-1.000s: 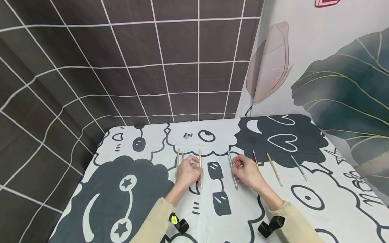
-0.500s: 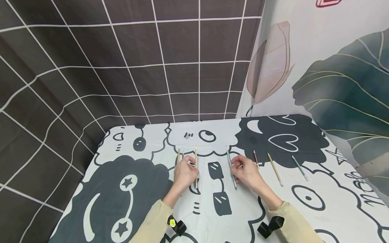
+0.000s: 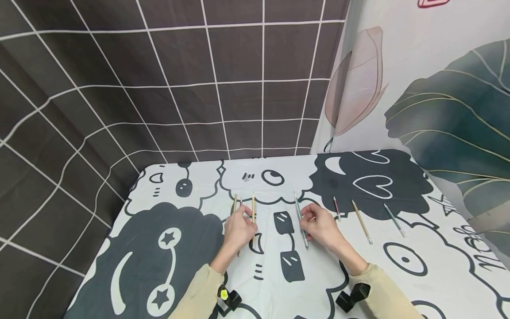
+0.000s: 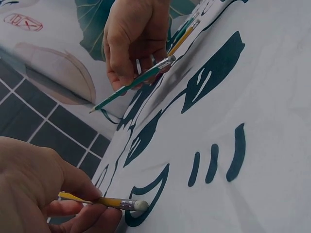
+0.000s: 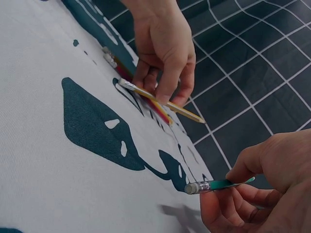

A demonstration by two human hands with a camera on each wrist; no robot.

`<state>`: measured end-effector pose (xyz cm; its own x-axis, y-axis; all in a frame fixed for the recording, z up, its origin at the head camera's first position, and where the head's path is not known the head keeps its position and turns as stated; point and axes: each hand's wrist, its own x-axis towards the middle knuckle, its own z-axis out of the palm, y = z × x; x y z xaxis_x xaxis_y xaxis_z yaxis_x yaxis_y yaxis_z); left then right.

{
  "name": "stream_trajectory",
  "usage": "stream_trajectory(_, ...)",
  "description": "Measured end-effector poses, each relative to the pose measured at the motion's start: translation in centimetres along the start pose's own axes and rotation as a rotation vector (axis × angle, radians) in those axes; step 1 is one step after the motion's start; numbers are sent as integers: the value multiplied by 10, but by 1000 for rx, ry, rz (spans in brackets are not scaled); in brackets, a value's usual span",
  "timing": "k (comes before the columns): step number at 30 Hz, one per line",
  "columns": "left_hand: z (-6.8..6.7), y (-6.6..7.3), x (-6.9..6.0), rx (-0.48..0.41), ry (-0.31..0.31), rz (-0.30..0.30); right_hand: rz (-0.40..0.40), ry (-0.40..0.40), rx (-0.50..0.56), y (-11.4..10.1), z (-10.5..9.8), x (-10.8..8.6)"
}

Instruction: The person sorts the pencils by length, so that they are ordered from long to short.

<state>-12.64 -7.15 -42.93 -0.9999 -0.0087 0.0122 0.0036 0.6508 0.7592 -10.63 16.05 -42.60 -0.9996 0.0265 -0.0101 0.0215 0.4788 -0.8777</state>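
Note:
My left hand (image 3: 240,228) pinches a yellow pencil (image 4: 114,202) between thumb and fingers, its white eraser end toward me. A second yellow pencil (image 3: 235,201) and a dark red pencil (image 3: 241,201) lie beside that hand, partly hidden behind it. Across from it, my right hand (image 3: 322,227) pinches a green pencil (image 5: 219,185) near its eraser end. In the left wrist view this green pencil slants with its tip pointing away, and appears held slightly off the cloth.
To the right lie a red pencil (image 3: 336,208), a yellow pencil (image 3: 361,221) and a green pencil (image 3: 394,220), spaced apart. A cartoon-printed cloth (image 3: 275,301) covers the table. Behind hangs a dark grid-patterned curtain (image 3: 235,57), beside a leaf-printed one (image 3: 450,115).
My left hand has carried its yellow pencil leftward, closer to the pair of pencils beside it. The right hand and its green pencil have shifted slightly left.

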Motion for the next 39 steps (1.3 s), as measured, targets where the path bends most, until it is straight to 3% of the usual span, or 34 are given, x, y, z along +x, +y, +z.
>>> stream_trajectory(23, -6, -5, -6, 96, 23, 51, -10, -17, -32, -3, 9, -1)
stream_trajectory(39, -8, -3, -8, 117, -29, 1, -27, -52, -5, -4, 13, -1)
